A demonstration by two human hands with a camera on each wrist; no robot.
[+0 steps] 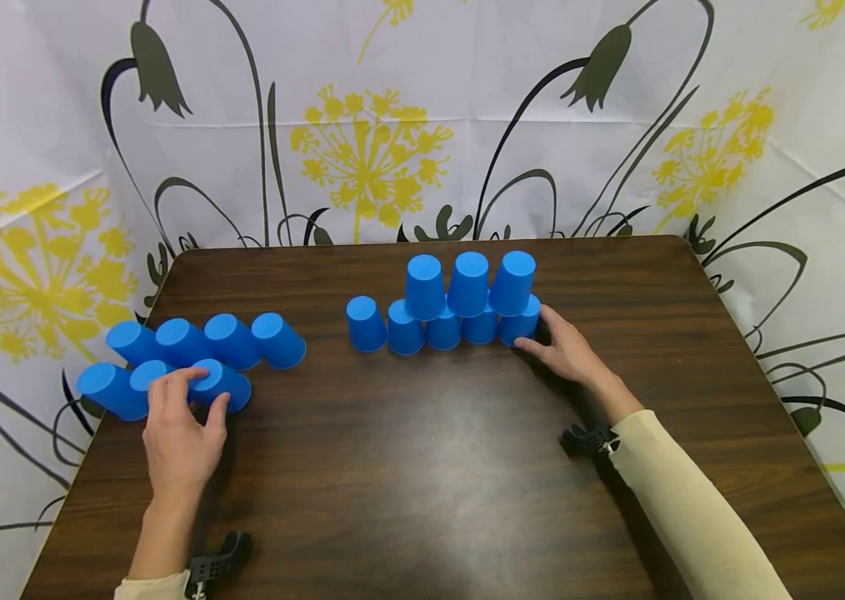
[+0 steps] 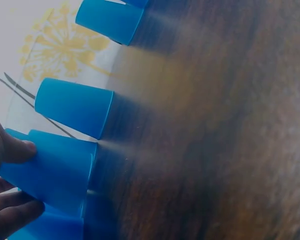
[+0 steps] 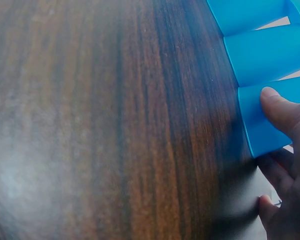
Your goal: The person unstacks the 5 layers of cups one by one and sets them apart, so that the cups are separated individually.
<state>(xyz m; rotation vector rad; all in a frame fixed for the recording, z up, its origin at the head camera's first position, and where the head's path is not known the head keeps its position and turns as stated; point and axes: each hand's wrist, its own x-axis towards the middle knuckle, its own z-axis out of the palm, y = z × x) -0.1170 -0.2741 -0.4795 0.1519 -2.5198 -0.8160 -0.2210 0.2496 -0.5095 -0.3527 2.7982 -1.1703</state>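
Note:
Upside-down blue plastic cups stand in two groups on the table. My left hand (image 1: 184, 442) grips the rightmost front cup (image 1: 226, 387) of the left group, thumb on one side and fingers on the other; the left wrist view shows that cup (image 2: 65, 170) between them. At the right end of the stacked group, my right hand (image 1: 567, 348) holds the end bottom cup (image 1: 523, 321). Its thumb lies on the near side of this cup (image 3: 257, 120) in the right wrist view, with the fingers behind. Three cups, the middle one (image 1: 469, 283) among them, rest on the bottom row.
The bottom row's leftmost cup (image 1: 367, 325) has no cup above it. Behind the left hand's cup runs a back row of several cups, such as this one (image 1: 280, 340). A flower-patterned cloth (image 1: 512, 50) hangs behind the dark wooden table (image 1: 422, 492).

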